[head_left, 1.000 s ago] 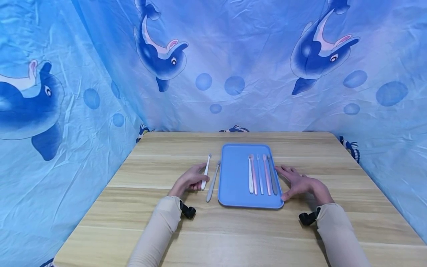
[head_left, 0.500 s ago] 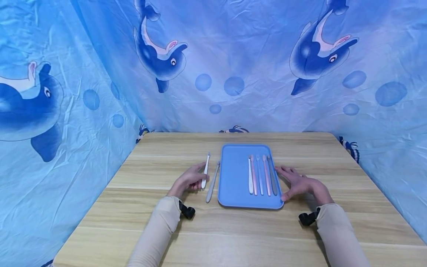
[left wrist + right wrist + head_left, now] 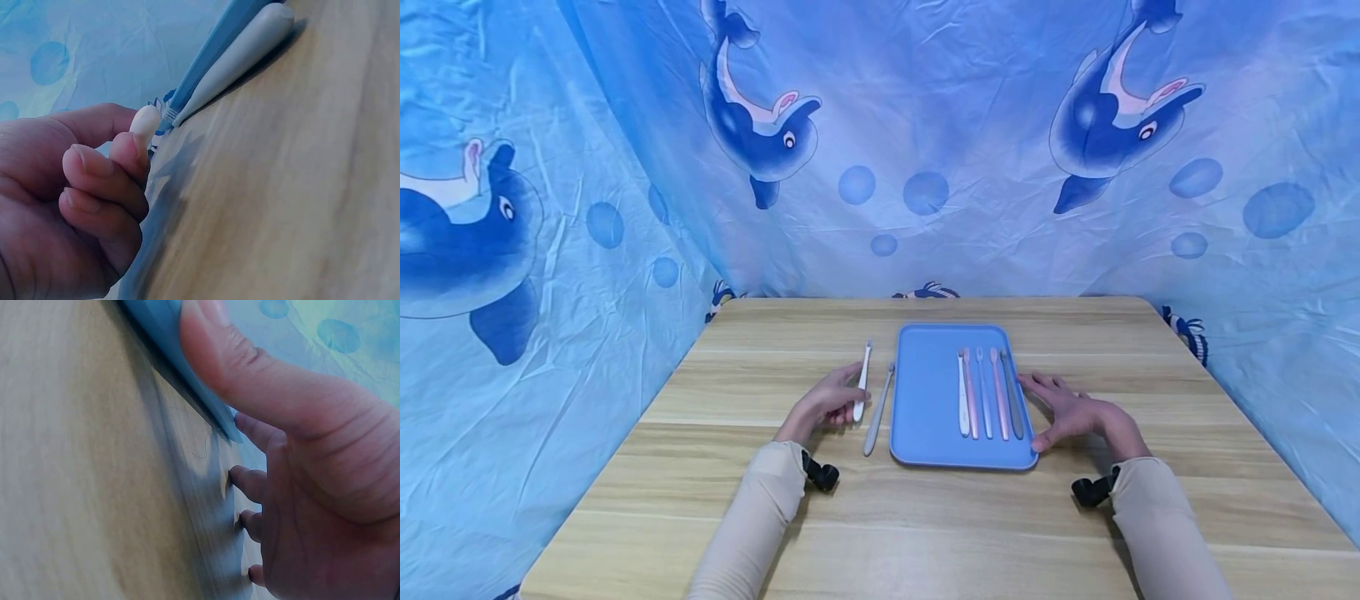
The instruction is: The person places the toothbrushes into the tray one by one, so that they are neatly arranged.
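Note:
My left hand (image 3: 829,400) pinches a white toothbrush (image 3: 862,379) between thumb and fingers, bristle end pointing away; in the left wrist view its rounded handle end (image 3: 147,119) shows between the fingertips, off the wood. Just right of it a grey toothbrush (image 3: 877,414) lies on the table, beside the blue tray (image 3: 925,450). Several toothbrushes, white, pink, clear bluish and grey, lie side by side in the tray's right half, among them a pink toothbrush (image 3: 1001,400). Against the tray's right edge rests my right hand (image 3: 1071,419), fingers spread, thumb at the near corner.
The wood-grain table (image 3: 955,533) extends around the tray on all sides. Behind it and along both sides hangs a blue curtain (image 3: 970,250) printed with dolphins. A black wrist camera (image 3: 823,477) sits at the left cuff, another black camera (image 3: 1092,492) at the right.
The white toothbrush in my left hand has shifted slightly away from me and turned a little more upright in the head view. My right hand and the tray have stayed put.

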The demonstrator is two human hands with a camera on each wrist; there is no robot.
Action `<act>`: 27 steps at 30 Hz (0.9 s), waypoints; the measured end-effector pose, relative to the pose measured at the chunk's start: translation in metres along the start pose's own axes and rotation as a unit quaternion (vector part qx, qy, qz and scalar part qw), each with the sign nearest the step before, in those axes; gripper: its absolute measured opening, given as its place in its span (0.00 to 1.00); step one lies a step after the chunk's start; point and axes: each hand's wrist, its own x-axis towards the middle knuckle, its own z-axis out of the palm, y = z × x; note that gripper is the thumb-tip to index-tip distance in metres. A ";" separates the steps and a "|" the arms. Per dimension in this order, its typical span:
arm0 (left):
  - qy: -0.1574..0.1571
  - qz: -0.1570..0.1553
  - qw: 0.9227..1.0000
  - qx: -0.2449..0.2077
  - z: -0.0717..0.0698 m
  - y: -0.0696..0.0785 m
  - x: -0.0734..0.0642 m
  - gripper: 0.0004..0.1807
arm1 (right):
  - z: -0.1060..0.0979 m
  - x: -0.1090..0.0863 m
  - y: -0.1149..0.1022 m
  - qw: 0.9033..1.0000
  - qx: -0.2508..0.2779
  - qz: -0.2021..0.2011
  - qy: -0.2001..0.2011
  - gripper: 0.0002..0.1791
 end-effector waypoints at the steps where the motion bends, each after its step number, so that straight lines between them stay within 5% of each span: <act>1: -0.001 0.002 1.000 -0.002 0.000 0.000 0.000 0.47 | 0.000 0.000 0.000 1.000 0.000 0.000 0.000 0.71; 27: -0.009 0.045 0.999 -0.026 0.002 0.019 -0.007 0.44 | -0.001 0.000 0.003 1.000 0.007 0.003 -0.001 0.71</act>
